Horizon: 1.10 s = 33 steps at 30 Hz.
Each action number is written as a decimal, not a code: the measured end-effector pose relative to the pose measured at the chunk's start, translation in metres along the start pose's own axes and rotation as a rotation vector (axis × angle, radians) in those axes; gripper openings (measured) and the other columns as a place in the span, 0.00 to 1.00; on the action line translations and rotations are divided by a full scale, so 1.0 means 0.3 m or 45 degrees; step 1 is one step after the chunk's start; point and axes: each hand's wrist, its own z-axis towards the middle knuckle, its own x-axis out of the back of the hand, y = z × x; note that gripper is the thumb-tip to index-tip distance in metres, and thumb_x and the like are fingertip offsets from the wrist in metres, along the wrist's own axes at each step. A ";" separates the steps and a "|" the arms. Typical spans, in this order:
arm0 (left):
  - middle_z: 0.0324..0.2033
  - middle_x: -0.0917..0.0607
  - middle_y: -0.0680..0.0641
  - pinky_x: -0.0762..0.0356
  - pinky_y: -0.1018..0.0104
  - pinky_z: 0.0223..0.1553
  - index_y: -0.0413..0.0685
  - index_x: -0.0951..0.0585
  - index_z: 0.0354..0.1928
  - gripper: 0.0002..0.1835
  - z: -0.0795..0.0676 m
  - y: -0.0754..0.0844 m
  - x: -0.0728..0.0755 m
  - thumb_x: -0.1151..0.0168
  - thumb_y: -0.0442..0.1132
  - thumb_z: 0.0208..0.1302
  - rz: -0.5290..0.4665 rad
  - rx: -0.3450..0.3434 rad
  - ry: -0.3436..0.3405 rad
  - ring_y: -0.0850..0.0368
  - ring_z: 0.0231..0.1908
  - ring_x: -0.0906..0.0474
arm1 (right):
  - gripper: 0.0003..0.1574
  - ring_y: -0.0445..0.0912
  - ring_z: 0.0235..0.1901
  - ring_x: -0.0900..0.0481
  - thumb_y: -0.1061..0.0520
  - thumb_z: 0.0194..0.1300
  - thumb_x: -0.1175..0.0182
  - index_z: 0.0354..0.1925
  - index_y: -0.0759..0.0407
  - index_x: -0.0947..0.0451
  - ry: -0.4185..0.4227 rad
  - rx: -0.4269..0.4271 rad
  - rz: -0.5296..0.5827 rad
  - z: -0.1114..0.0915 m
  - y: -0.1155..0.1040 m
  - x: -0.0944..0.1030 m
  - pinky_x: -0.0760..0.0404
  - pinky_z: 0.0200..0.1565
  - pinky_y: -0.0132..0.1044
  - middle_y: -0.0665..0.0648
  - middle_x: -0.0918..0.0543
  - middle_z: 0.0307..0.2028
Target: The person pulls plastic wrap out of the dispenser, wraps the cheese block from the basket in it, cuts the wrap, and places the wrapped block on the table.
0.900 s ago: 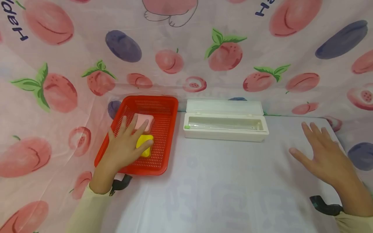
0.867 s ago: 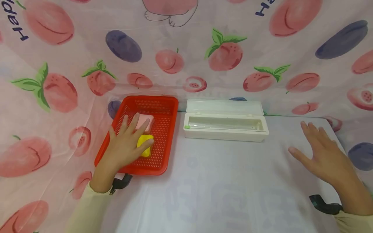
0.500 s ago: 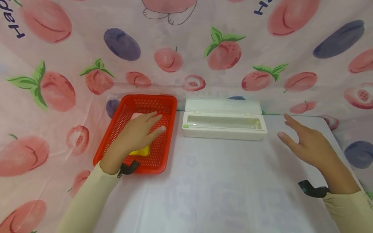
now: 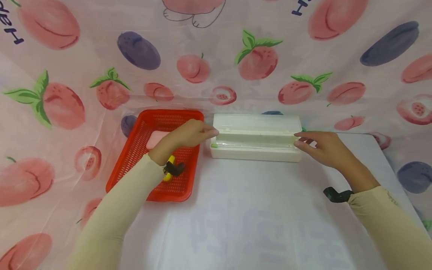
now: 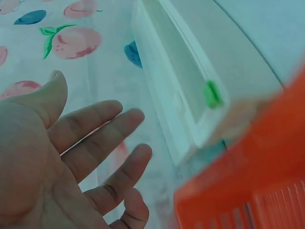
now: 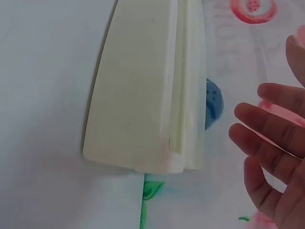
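Note:
A long white box (image 4: 256, 153), which looks like a cling film dispenser, stands on the table with its pale lid (image 4: 256, 122) raised at the back. A green slider (image 4: 214, 145) sits at its left front edge, and its trough looks shiny inside. My left hand (image 4: 190, 134) hovers at the box's left end, fingers loosely bent and apart from it in the left wrist view. At the right end is my right hand (image 4: 325, 148), its fingers (image 6: 257, 140) relaxed and holding nothing. Whether the fingertips touch the box in the head view is hard to tell.
A red perforated basket (image 4: 179, 195) stands left of the box, under my left forearm. Inside lie a rounded pink block (image 4: 156, 138) and a yellow thing (image 4: 171, 160), partly hidden by the arm. A fruit-print cloth (image 4: 216, 67) hangs behind the white table (image 4: 256, 217).
My left hand has moved right from above the basket to the box's left end. My right hand has moved left to its right end. The box and basket stay put.

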 end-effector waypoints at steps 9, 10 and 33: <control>0.62 0.17 0.50 0.28 0.54 0.68 0.55 0.20 0.66 0.28 0.180 0.083 -0.051 0.47 0.62 0.74 -0.055 -0.006 -0.130 0.52 0.63 0.24 | 0.24 0.51 0.39 0.18 0.41 0.72 0.38 0.56 0.54 0.15 -0.133 -0.057 0.107 0.121 0.004 -0.053 0.20 0.38 0.41 0.58 0.11 0.43; 0.61 0.16 0.51 0.27 0.54 0.67 0.55 0.19 0.65 0.27 0.196 0.087 -0.061 0.47 0.62 0.74 -0.052 -0.018 -0.137 0.53 0.62 0.22 | 0.24 0.50 0.39 0.19 0.40 0.72 0.38 0.56 0.54 0.14 -0.159 -0.081 0.119 0.133 0.005 -0.061 0.21 0.38 0.41 0.57 0.11 0.43; 0.46 0.14 0.54 0.26 0.60 0.57 0.61 0.11 0.53 0.19 0.333 0.092 -0.234 0.38 0.60 0.69 -0.264 0.171 -0.152 0.56 0.50 0.25 | 0.28 0.46 0.16 0.26 0.37 0.69 0.37 0.58 0.51 0.15 -0.483 -0.284 0.336 0.273 0.037 -0.196 0.24 0.27 0.39 0.50 0.22 0.19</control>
